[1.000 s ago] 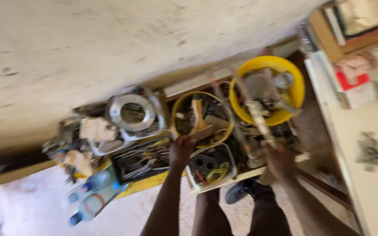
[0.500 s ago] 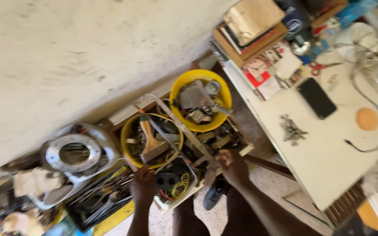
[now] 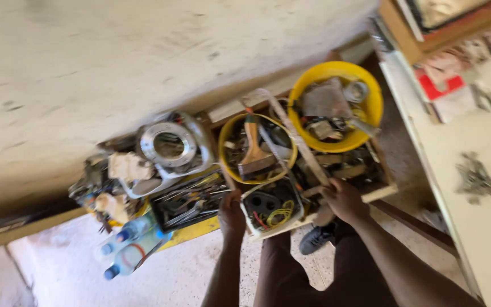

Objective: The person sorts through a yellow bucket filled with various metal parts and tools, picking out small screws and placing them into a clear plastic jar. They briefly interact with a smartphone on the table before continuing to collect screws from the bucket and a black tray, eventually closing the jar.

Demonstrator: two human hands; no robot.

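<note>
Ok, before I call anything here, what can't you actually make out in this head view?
- Left hand: its fingers lie behind the white tray's rim, so the grip is unclear.
- Right hand: touches a long wooden strip; whether it is closed on it is blurred.
- Small yellow bowl: only a brush shows; the rest is smeared.
- Metal bits on the white table: too small to identify.
- Shelf items at the top right: cut by the edge.

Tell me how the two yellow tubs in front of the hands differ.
The far yellow tub looks larger than the near yellow tub and sits further right, by the white table. The near tub holds a wooden-handled paintbrush; the far tub holds grey blocks and a tape roll. Both are round, yellow and crammed with clutter, and neither the left hand nor the right hand touches them.
</note>
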